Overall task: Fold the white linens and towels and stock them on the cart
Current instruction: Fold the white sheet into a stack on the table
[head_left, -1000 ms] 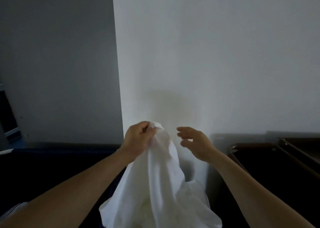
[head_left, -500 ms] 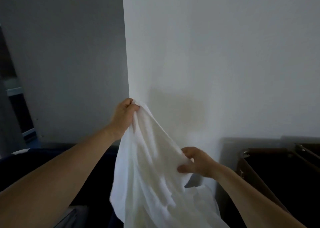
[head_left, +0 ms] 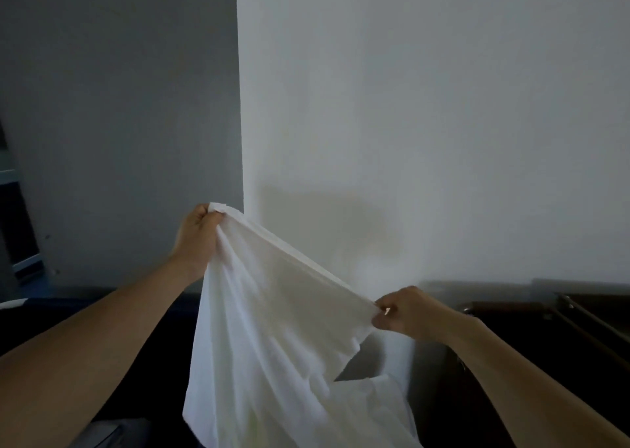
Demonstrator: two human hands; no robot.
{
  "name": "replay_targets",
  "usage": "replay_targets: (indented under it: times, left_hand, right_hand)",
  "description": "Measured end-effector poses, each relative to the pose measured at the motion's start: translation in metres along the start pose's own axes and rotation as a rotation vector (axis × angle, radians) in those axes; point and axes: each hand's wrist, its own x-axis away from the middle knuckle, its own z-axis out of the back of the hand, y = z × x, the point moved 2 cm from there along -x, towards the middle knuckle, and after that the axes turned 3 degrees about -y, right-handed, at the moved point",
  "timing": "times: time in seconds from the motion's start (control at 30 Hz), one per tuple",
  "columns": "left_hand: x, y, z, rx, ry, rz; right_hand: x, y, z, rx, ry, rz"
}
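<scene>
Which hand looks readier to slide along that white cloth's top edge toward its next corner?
Probably the right hand: it pinches the taut edge of the white cloth lower down, while the left hand grips the raised end as anchor.

One left hand [head_left: 198, 234], one right hand [head_left: 404, 311] — one linen [head_left: 272, 338]

— What is seen low down?
— A dark cart [head_left: 511, 306] with a brown rim is seen at the right, by the wall.
— And left?
— A dark blue surface [head_left: 61, 306] is seen; the white linen [head_left: 272, 345] is gathered low between them, its resting place hidden.
</scene>
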Motion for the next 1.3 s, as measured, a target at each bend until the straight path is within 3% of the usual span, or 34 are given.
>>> replay_targets:
  times: [0.17, 0.27, 0.4, 0.43, 0.57, 0.63, 0.73, 0.83, 0.87, 1.0, 1.03, 1.17, 1.23, 1.3]
  left_hand:
    - [-0.029, 0.047, 0.01, 0.208, 0.105, 0.017]
    - [-0.045, 0.094, 0.014, 0.259, 0.178, -0.054]
    - [-0.057, 0.151, 0.022, 0.28, 0.353, -0.156]
    - [-0.056, 0.158, 0.02, 0.278, 0.366, -0.171]
    - [-0.036, 0.142, 0.016, -0.064, 0.258, -0.096]
    - [-0.022, 0.132, 0.022, -0.161, 0.18, -0.084]
    - [-0.003, 0.145, 0.035, -0.047, 0.215, -0.126]
    - [0.018, 0.164, 0.053, -0.009, 0.179, -0.127]
    - [0.026, 0.17, 0.059, -0.005, 0.139, -0.139]
    - [0.061, 0.203, 0.083, 0.147, 0.224, -0.212]
    - [0.069, 0.211, 0.088, 0.191, 0.229, -0.226]
    - [0.103, 0.214, 0.117, -0.004, 0.159, -0.153]
    - [0.117, 0.211, 0.133, 0.011, 0.167, -0.193]
    - [0.134, 0.218, 0.143, 0.184, 0.185, -0.255]
  right_hand:
    - [-0.001, -0.022, 0.082, 0.189, 0.156, 0.133]
    - [0.014, -0.035, 0.136, 0.171, 0.287, 0.2]
    - [0.041, -0.053, 0.202, -0.169, 0.806, 0.281]
    - [0.043, -0.056, 0.21, -0.205, 0.863, 0.269]
    - [0.057, -0.06, 0.206, -0.114, 0.703, 0.166]
    - [0.075, -0.059, 0.217, -0.136, 0.798, 0.159]
    - [0.103, -0.073, 0.226, -0.229, 1.013, 0.203]
    - [0.127, -0.096, 0.217, -0.026, 0.776, 0.143]
    - [0.143, -0.104, 0.221, 0.011, 0.779, 0.145]
    - [0.207, -0.149, 0.244, -0.164, 1.313, 0.212]
    - [0.214, -0.163, 0.24, -0.196, 1.355, 0.203]
    - [0.238, -0.191, 0.205, -0.06, 1.112, 0.021]
    - [0.264, -0.204, 0.205, -0.05, 1.23, 0.057]
    - [0.285, -0.22, 0.207, -0.093, 1.394, 0.1]
